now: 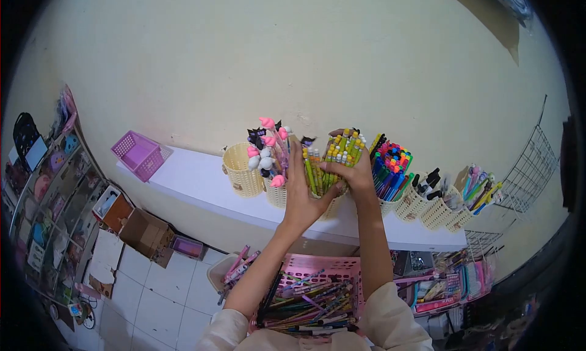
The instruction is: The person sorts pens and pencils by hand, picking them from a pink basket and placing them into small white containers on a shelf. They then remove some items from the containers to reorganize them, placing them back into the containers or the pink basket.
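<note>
A thick bunch of yellow-green pencils with white and yellow ends stands in a cream woven-look cup on the white shelf. My left hand presses along the left side of the bunch, its thumb across the front. From the right, my right hand wraps round the pencils, fingers partly hidden behind them. Just left of my hands is a cup of pens with pink, white and black toppers. Right beside my right hand stands a cup of coloured markers.
A cream cup and a purple basket stand on the shelf at left. Further cups of pens line its right end. Below me sits a pink basket full of pens. A wire rack juts out at right.
</note>
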`<state>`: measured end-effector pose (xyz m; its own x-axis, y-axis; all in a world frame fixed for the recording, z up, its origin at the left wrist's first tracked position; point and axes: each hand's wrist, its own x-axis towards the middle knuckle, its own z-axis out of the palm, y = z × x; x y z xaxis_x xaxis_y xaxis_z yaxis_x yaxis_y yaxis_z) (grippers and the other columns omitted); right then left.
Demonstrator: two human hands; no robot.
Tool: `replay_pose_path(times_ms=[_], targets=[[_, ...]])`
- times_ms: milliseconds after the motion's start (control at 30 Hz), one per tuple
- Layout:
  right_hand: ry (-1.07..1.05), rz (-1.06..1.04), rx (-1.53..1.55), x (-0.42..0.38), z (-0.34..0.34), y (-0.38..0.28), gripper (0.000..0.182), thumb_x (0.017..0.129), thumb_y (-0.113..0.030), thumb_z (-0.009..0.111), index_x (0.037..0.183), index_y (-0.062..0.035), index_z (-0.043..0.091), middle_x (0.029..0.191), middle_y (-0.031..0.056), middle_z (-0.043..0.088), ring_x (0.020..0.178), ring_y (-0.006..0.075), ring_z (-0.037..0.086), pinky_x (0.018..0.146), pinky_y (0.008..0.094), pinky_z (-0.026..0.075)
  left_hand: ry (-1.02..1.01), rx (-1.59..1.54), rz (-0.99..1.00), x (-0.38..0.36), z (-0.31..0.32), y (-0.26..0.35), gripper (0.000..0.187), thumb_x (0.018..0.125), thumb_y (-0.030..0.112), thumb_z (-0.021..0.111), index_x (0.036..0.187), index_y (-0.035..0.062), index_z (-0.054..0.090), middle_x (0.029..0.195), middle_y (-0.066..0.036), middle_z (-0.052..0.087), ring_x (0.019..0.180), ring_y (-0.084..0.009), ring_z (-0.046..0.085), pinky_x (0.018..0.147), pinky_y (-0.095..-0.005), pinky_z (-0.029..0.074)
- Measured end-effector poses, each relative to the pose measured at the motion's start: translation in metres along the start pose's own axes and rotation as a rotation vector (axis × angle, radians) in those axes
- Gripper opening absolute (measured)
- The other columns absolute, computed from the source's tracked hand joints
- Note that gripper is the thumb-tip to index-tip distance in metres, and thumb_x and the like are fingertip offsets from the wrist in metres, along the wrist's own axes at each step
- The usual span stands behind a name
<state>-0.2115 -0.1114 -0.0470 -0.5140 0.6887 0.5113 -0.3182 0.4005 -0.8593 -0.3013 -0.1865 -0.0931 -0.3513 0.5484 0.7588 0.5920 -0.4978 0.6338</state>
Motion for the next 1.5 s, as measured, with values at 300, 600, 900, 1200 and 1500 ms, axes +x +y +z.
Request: replay_pose_path(times_ms=[300, 600, 900, 1200, 1500], targets=[[-0.038, -0.229, -0.281, -0.016, 0.004, -0.014, 0.100, 0.052, -0.015, 0.075, 0.128, -0.0055, 0.011, 0.126, 0.0191, 0.025, 0.118, 0.0270, 0.027, 0.096, 0.0356, 0.024, 0.007, -0.084, 0.074, 0.004, 0.010, -0.008, 0.111, 0.052, 0.022, 0.071, 0.124, -0.0061, -0.008, 0.130, -0.027, 0.001, 0.122, -0.0350, 0.008, 0.098, -0.0389, 0.013], [-0.045, -0.218, -0.585, -0.077, -0.002, -0.025, 0.103, 0.053, -0.029, 0.075, 0.125, 0.0051, 0.010, 0.126, 0.0246, 0.020, 0.120, 0.0329, 0.020, 0.095, 0.0384, 0.021, 0.149, 0.058, 0.065, 0.007, 0.019, 0.002, 0.107, 0.049, 0.022, 0.076, 0.124, -0.0049, 0.005, 0.123, -0.024, 0.020, 0.115, -0.0339, 0.025, 0.094, -0.0388, 0.023], [-0.115, -0.161, -0.624, -0.047, -0.002, 0.002, 0.118, 0.044, -0.018, 0.077, 0.126, -0.0009, -0.005, 0.129, 0.0228, 0.014, 0.119, 0.0332, 0.020, 0.097, 0.0362, 0.021, 0.005, 0.031, -0.004, 0.019, 0.011, -0.006, 0.102, 0.051, 0.014, 0.072, 0.125, -0.0025, 0.003, 0.124, -0.024, 0.019, 0.115, -0.0328, 0.024, 0.095, -0.0376, 0.021], [0.168, -0.424, -0.914, -0.053, 0.016, 0.033, 0.092, 0.058, -0.003, 0.064, 0.127, 0.0027, 0.002, 0.103, 0.0239, 0.044, 0.098, 0.0331, 0.043, 0.086, 0.0384, 0.030, -0.081, -0.054, -0.123, 0.007, -0.002, 0.005, 0.094, 0.058, 0.007, 0.066, 0.122, -0.0104, -0.001, 0.121, -0.030, 0.022, 0.113, -0.0339, 0.029, 0.094, -0.0339, 0.024], [0.171, -0.685, -0.748, -0.078, -0.002, 0.024, 0.062, 0.065, -0.010, 0.063, 0.118, -0.0010, 0.032, 0.106, 0.0159, 0.045, 0.095, 0.0305, 0.045, 0.081, 0.0361, 0.037, -0.169, 0.063, -0.248, -0.074, -0.041, 0.045, 0.048, 0.072, 0.003, 0.054, 0.114, -0.0039, 0.031, 0.106, -0.019, 0.044, 0.090, -0.0230, 0.049, 0.074, -0.0294, 0.040]])
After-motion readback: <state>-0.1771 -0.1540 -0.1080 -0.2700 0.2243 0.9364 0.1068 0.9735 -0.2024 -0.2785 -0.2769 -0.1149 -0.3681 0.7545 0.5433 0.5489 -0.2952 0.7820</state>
